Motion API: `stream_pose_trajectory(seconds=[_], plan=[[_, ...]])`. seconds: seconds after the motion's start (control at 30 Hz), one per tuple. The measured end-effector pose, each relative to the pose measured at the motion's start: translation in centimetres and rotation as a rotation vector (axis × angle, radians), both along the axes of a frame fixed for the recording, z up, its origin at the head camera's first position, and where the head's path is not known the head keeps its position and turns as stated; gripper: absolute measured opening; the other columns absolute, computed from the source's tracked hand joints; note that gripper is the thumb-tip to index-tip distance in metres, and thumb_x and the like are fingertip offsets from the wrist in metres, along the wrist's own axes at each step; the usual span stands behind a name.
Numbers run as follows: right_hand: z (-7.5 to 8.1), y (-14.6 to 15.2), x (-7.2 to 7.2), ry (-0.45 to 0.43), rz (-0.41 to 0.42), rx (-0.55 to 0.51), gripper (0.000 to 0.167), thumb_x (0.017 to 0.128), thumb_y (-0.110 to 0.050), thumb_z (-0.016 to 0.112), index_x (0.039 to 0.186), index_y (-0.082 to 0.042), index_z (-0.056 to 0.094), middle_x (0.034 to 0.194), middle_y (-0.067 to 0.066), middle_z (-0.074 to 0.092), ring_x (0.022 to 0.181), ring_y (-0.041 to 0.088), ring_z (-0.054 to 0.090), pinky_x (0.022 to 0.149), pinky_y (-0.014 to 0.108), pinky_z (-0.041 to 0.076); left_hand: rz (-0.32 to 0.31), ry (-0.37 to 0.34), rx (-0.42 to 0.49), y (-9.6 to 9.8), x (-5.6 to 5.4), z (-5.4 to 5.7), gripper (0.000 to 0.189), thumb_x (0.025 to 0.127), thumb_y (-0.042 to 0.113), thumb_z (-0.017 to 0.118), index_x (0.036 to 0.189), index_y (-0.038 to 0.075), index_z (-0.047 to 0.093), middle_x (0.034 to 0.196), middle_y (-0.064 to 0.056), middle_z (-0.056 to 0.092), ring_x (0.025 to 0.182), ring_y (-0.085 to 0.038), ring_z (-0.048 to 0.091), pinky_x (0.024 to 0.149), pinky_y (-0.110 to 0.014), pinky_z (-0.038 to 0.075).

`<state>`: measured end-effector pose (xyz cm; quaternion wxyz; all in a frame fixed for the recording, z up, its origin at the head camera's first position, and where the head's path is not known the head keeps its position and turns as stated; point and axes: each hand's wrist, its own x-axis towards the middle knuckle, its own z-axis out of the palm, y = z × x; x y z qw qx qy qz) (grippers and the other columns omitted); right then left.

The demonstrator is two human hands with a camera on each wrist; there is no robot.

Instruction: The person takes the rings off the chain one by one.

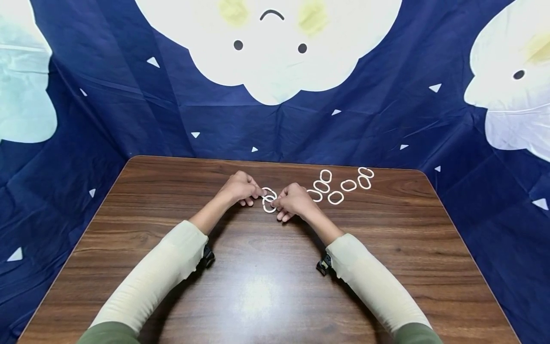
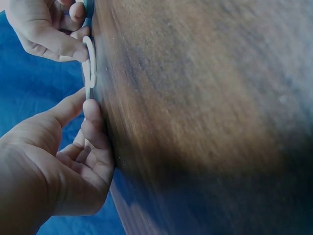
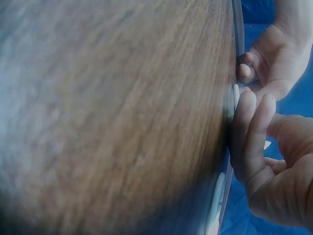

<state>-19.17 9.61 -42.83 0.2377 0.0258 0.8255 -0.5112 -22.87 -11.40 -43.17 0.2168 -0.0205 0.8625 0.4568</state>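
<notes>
Two thin white oval rings overlap near the far side of the table, between my hands. My left hand [image 1: 242, 188] pinches the farther ring [image 1: 267, 188] at its left side, thumb and index finger together. With its thumb and index finger, my right hand [image 1: 293, 199] holds the nearer ring [image 1: 269, 211] by its right side. In the left wrist view a white ring [image 2: 93, 63] stands slightly raised between both hands' fingertips. The right wrist view shows only the edge of a ring [image 3: 236, 95], the rest hidden behind my right fingers.
Several more white rings [image 1: 336, 204] lie loose to the right of my right hand, some overlapping, toward the far edge. The brown wood table [image 1: 258, 253] ends at a dark blue cloth [image 1: 301, 129] printed with clouds. Black wrist cameras [image 1: 208, 256] hang under both sleeves.
</notes>
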Motion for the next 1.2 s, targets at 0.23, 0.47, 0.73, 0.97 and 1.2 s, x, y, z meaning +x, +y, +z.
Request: stream_pose_trajectory(seconds=[0.23,0.47,0.73,0.97,1.2], plan=[[0.0,0.0,0.0,0.008,-0.006,0.016,0.014,0.101,-0.007,0.079,0.091,-0.002,0.069,0.072,0.009,0.073,0.053,0.013,0.073,0.054,0.028,0.064,-0.024,-0.034,0.082,-0.3,0.0,0.0,0.019,0.099,0.013,0.082,0.112,-0.001,0.079,0.084,-0.002,0.073,0.057,-0.009,0.068,0.053,-0.023,0.051],[0.1,0.4,0.0,0.021,0.024,-0.019,0.009,0.103,-0.005,0.075,0.098,0.001,0.07,0.071,0.01,0.075,0.056,0.014,0.074,0.056,0.03,0.065,-0.046,-0.065,0.124,-0.5,-0.2,0.2,0.018,0.104,0.011,0.078,0.115,-0.003,0.075,0.084,-0.001,0.071,0.057,-0.009,0.069,0.052,-0.022,0.05],[0.4,0.6,-0.1,0.078,0.082,-0.01,0.011,0.107,-0.007,0.073,0.105,0.001,0.066,0.084,0.01,0.074,0.059,0.013,0.073,0.059,0.03,0.066,-0.093,-0.074,0.125,-0.6,-0.6,0.4,0.02,0.106,0.007,0.074,0.121,-0.006,0.075,0.083,0.0,0.071,0.061,-0.008,0.069,0.055,-0.022,0.05],[0.4,1.2,-0.1,0.159,0.098,-0.006,0.014,0.109,-0.006,0.071,0.117,0.006,0.07,0.087,0.011,0.076,0.061,0.013,0.073,0.061,0.031,0.067,-0.133,-0.061,0.17,-0.5,-0.5,0.1,0.022,0.105,0.005,0.073,0.122,-0.008,0.075,0.081,-0.003,0.074,0.065,-0.01,0.072,0.058,-0.024,0.055],[0.1,2.1,0.0,0.237,0.074,0.022,0.015,0.11,-0.009,0.069,0.119,0.003,0.071,0.088,0.012,0.078,0.062,0.015,0.075,0.063,0.034,0.068,-0.148,-0.057,0.256,0.2,-0.4,0.0,0.023,0.106,0.003,0.07,0.122,-0.012,0.074,0.081,-0.008,0.075,0.063,-0.011,0.072,0.058,-0.024,0.058]])
